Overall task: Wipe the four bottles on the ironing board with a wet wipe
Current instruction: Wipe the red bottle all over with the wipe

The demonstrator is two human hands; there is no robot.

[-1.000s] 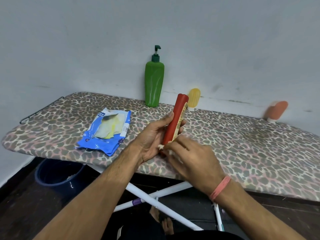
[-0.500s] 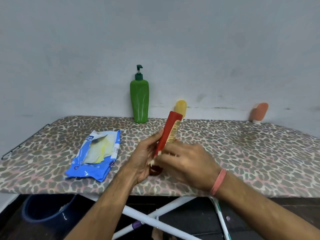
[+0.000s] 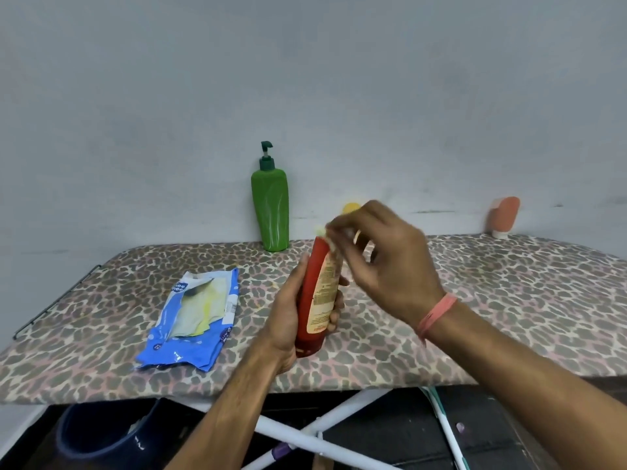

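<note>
My left hand [image 3: 288, 313] grips a red tube-shaped bottle [image 3: 317, 293] upright, cap end down, above the ironing board [image 3: 475, 317]. My right hand [image 3: 383, 262] pinches a small pale wet wipe [image 3: 327, 237] against the top of the red bottle. A tall green pump bottle [image 3: 270, 208] stands at the back against the wall. Behind my right hand, a yellow bottle [image 3: 351, 207] shows only its top. An orange bottle [image 3: 504, 217] leans on the wall at the back right.
A blue wet-wipe pack [image 3: 193, 317] lies open on the left part of the leopard-print board. Under the board are white crossed legs [image 3: 305, 432] and a dark blue bucket [image 3: 101, 432] at the lower left. The grey wall [image 3: 305, 96] runs right behind the bottles.
My right hand slid the wipe from the lower end of the red bottle up to its top. The left hand turned the bottle more upright. The camera tilted upward.
</note>
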